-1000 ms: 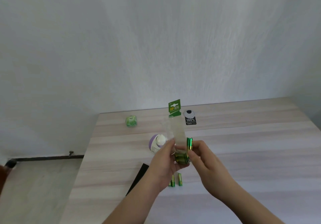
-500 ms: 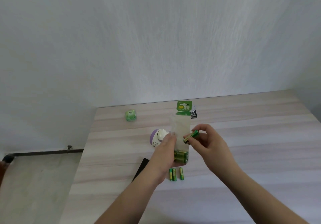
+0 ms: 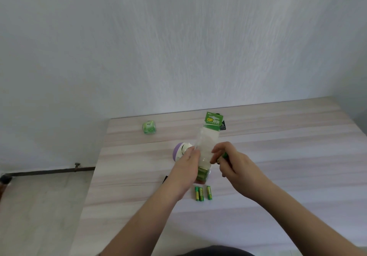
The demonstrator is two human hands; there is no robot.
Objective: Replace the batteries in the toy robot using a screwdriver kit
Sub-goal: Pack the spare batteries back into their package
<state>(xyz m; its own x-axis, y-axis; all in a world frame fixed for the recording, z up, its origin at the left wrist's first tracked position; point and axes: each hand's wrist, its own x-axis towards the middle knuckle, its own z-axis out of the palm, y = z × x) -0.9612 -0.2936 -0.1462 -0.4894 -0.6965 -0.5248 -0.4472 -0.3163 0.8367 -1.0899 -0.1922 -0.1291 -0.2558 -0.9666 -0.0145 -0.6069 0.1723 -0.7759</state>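
Gripping the battery pack (image 3: 206, 150) upright, left hand (image 3: 187, 168) curls around it; right hand (image 3: 232, 163) pinches one battery (image 3: 223, 156) beside the pack.

A pale wood-grain desk (image 3: 278, 166) fills the lower right of the view, its far edge meeting a white textured wall (image 3: 178, 47). Near the desk's far left corner sits a small green cube (image 3: 149, 127) (its markings too blurred to read). Left of the desk lies a light floor (image 3: 39, 206). Along the foot of the wall there runs a dark pipe (image 3: 53, 171) with a small fitting standing up from it.
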